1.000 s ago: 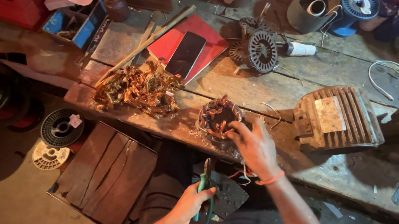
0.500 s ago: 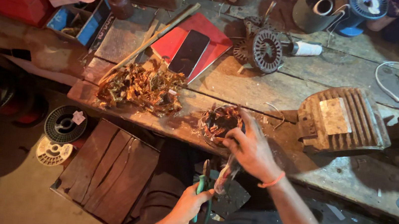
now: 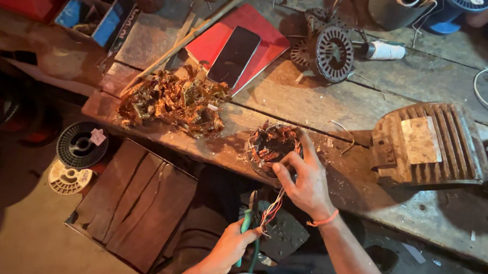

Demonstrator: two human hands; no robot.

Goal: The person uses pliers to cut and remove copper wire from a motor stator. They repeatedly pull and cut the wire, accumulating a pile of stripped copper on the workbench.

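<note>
Copper wires (image 3: pixel 272 207) run up-down btwn my hands, from right fingers (image 3: pixel 281 173) on the stator coil (image 3: pixel 271 148) at table (image 3: pixel 322 97) edge. Left fingers (image 3: pixel 243 236), just below, are closed on teal-handled cutters (image 3: pixel 250 220).

The round coil of tangled copper wire (image 3: pixel 271 146) sat at the near edge of your bench, thin wires hanging down to the green-handled pliers (image 3: pixel 247 229).

Phone (image 3: pixel 235 56) on book (image 3: pixel 267 39), bench (image 3: pixel 345 109)
</note>
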